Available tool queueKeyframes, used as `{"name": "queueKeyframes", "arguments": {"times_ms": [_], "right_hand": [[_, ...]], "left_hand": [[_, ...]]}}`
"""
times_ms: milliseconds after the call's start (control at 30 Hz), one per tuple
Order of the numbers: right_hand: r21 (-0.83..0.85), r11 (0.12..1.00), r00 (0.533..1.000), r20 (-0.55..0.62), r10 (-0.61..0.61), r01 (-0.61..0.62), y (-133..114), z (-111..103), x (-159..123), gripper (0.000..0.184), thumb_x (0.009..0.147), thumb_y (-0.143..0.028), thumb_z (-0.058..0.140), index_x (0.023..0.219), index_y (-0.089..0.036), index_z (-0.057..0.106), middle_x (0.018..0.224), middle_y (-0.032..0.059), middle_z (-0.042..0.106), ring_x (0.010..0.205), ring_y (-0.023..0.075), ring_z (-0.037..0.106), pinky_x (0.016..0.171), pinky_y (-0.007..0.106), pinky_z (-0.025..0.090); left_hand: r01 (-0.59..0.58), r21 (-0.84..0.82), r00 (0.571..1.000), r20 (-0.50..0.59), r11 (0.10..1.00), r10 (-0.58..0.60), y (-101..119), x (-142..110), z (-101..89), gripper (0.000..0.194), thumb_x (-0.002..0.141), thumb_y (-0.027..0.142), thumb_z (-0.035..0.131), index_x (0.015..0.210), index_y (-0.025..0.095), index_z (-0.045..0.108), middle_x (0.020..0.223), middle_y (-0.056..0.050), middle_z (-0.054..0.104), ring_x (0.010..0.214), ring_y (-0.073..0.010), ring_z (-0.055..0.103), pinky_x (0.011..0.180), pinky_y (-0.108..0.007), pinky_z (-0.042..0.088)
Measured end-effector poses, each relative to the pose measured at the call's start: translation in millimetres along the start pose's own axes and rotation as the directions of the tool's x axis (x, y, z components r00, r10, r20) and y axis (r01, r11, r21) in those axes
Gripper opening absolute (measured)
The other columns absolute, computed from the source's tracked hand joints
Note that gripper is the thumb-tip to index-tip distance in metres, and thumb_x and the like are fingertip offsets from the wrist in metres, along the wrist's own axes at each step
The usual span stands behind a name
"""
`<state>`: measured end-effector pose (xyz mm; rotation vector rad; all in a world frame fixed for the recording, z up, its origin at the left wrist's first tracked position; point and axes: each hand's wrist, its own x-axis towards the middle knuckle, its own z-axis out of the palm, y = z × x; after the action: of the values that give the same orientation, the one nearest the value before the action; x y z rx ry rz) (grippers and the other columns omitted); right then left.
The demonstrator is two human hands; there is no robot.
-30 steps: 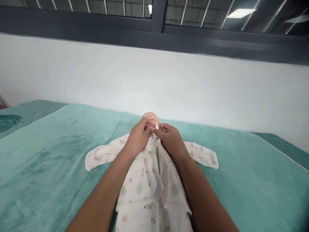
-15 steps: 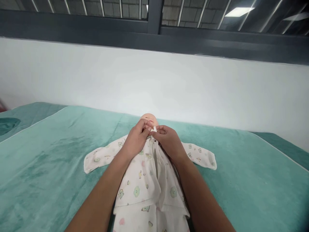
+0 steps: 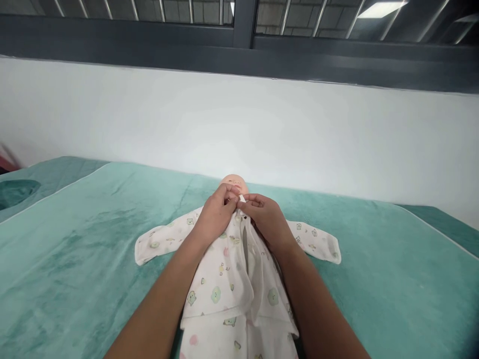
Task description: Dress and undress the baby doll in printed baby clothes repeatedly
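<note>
A baby doll (image 3: pixel 235 180) lies on its back, its head away from me, dressed in a white printed jacket (image 3: pixel 213 294) with matching trousers (image 3: pixel 217 339). Its sleeves spread out to both sides. At the neck, my left hand (image 3: pixel 218 212) pinches the collar edge. My right hand (image 3: pixel 265 217) grips the other side of the collar, where a white tip of cloth sticks up between the fingers. Below the hands the jacket front gapes in a narrow slit, with a small dark snap near the top. My fingers hide the exact fastening and the doll's chin.
A green plush cover (image 3: pixel 93 259) spreads under the doll. Behind it rises a white wall (image 3: pixel 239 129), with a dark window frame (image 3: pixel 149 42) and metal bars above. A dark green round shape (image 3: pixel 17 192) shows at the far left.
The view has shifted slightly, so everything sits a little further right. Both hands stay at the collar, with hardly any movement of the fingers.
</note>
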<state>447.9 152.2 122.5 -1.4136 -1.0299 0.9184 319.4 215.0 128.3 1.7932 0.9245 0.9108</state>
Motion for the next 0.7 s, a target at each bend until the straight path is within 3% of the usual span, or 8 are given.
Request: {"name": "queueKeyframes", "arguments": {"times_ms": [167, 367, 700], "right_hand": [[0.146, 0.986, 0.997, 0.031, 0.075, -0.078, 4.8, -5.2, 1.9, 0.028, 0.071, -0.035, 0.065, 0.094, -0.02, 0.07, 0.073, 0.0002, 0.063, 0.063, 0.0145, 0.055, 0.058, 0.026, 0.043], [0.199, 0.977, 0.997, 0.039, 0.07, -0.077, 7.0, -6.6, 3.3, 0.027, 0.069, -0.031, 0.06, 0.09, -0.018, 0.071, 0.07, 0.0012, 0.065, 0.065, 0.0165, 0.057, 0.058, 0.027, 0.044], [0.123, 0.987, 0.994, -0.018, 0.104, -0.101, 3.6, -1.7, 2.4, 0.026, 0.068, -0.031, 0.062, 0.09, -0.019, 0.071, 0.068, -0.0014, 0.063, 0.06, 0.014, 0.053, 0.054, 0.025, 0.041]], "left_hand": [[-0.006, 0.119, 0.995, -0.098, 0.993, 0.018, 2.7, -0.7, 0.7, 0.019, 0.085, 0.025, 0.047, 0.091, 0.022, 0.064, 0.089, 0.0, 0.069, 0.078, -0.0154, 0.061, 0.072, -0.027, 0.044], [0.014, 0.275, 0.997, -0.074, 0.961, 0.007, 4.5, -0.8, 2.6, 0.021, 0.083, 0.035, 0.053, 0.079, 0.021, 0.068, 0.088, -0.004, 0.068, 0.078, -0.0179, 0.06, 0.072, -0.029, 0.044], [0.074, 0.168, 0.996, -0.071, 0.983, -0.063, 1.6, 1.5, 2.0, 0.011, 0.078, 0.024, 0.056, 0.078, 0.02, 0.066, 0.083, -0.002, 0.07, 0.075, -0.0164, 0.062, 0.07, -0.028, 0.044]]}}
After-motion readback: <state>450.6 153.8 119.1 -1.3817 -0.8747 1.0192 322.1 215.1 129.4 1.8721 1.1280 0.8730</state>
